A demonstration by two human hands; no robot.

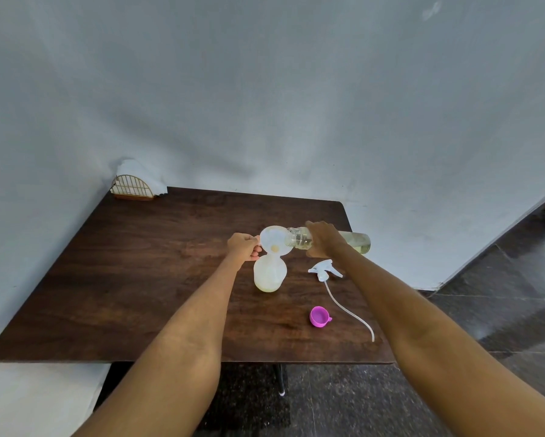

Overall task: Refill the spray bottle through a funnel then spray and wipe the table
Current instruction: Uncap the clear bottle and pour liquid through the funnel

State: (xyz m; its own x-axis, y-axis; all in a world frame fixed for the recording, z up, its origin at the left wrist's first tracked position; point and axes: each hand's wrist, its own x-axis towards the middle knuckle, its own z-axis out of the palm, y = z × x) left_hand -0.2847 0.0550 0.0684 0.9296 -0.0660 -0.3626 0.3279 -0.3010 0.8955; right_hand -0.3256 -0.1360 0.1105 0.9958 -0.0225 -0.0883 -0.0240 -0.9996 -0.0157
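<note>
Spray bottle (269, 274) stands near the table's (107, 279) middle, a funnel (274, 241) in its neck. The left hand (242, 246) pinches the funnel's rim; the right hand (323, 239) is closed around a refill bottle (327, 240) tipped almost level, its mouth over the funnel. Tipped faster, liquid could overflow the funnel. If the left hand slackens, the funnel may tilt and spill toward the trigger head (324, 269) and pink cap (320, 316) right of the bottle.

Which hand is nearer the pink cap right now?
Right. The right hand grips the tilted refill bottle beyond the pink cap; the left hand, on the funnel, is farther off to the left.
</note>
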